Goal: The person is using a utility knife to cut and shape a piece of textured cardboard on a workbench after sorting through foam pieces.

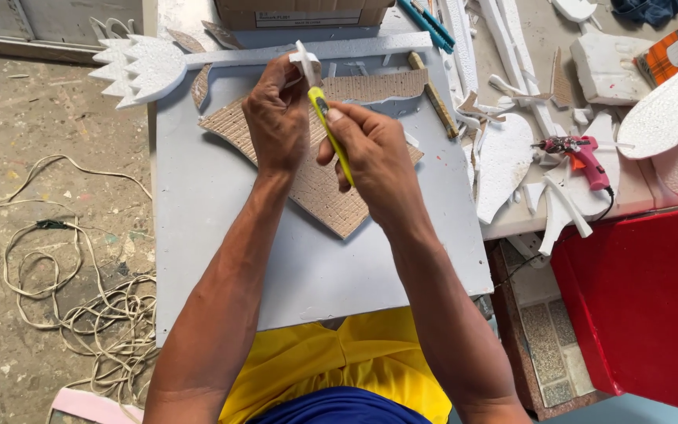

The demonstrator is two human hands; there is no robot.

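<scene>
At upper centre of the frame I see both hands raised over the grey board (221,228) that covers the tabletop. Left hand (278,118): fingers closed, pinching a small white foam piece (304,60) between thumb and fingertips, held upright just above the knuckles. Right hand (374,157): curled tight around a yellow-green utility knife (329,129), its upper end pointing up toward the foam piece, right beside it; whether the blade touches the foam I cannot tell. Beneath the hands lies a brown textured cardboard shape (331,200), flat on the board. Along the board's top edge rests a long white foam strip with a spiked, crown-like end (139,67) at upper left. Right of the board: white foam offcuts (504,161) and a pink glue gun (586,157), well apart from the hands. A tangled pale cord (80,306) lies on the floor at left. A red surface (645,306) fills the lower right.
</scene>
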